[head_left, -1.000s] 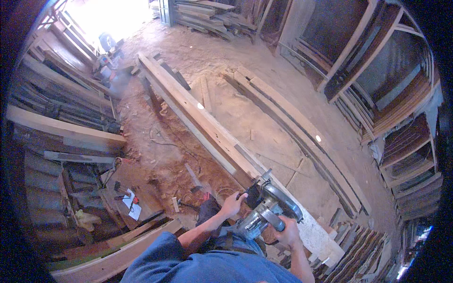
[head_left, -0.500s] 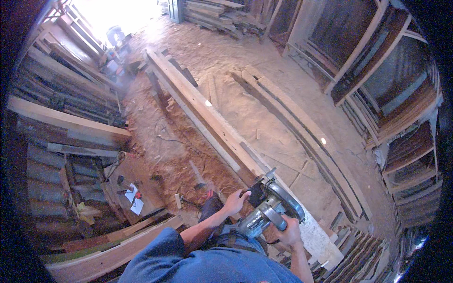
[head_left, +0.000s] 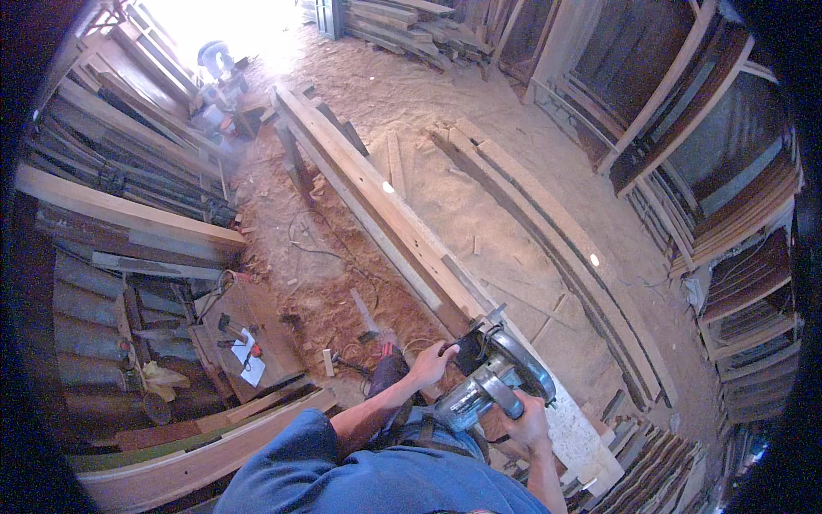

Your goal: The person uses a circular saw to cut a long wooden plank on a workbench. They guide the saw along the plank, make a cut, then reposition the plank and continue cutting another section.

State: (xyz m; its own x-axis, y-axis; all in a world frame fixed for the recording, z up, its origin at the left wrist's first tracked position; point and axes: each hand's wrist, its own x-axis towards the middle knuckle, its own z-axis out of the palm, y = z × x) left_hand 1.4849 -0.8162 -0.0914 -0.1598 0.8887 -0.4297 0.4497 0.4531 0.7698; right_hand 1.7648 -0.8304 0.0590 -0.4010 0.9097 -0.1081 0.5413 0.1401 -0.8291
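Your left hand [head_left: 435,367] and right hand [head_left: 528,424] gripped the saw [head_left: 467,404] on the board [head_left: 580,433]; uneven pressure could have made it kick, though its underside was hidden.

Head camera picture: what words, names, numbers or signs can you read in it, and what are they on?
None that I can read.
Power saw: any marking is too small and blurred.
White paper: any writing is too small and blurred.
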